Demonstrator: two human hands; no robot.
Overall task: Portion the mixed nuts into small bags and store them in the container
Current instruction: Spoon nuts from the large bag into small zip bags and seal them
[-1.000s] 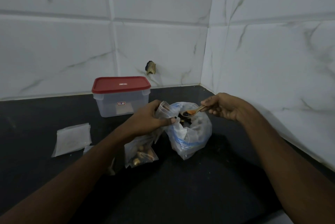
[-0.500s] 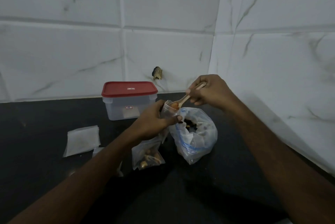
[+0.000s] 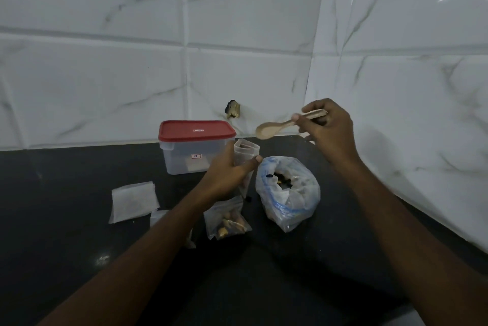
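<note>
A dark surface (image 3: 264, 286) meets white marbled wall tiles in a corner, and the red-lidded container (image 3: 195, 152) stands closed at 11 o'clock from the left hand (image 3: 227, 175). This hand curls its fingers around a small bag (image 3: 247, 152), mouth upward, with the open bag of mixed nuts (image 3: 290, 193) at its 4 o'clock. The right hand (image 3: 330, 130) pinches a wooden spoon (image 3: 269, 130), whose bowl hangs at 12 o'clock above the small bag.

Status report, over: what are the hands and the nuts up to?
Left hand grips small bag, mouth up. Right hand holds wooden spoon, apparently empty, up near it. Container shut. Nothing blocking the big nut bag.
</note>
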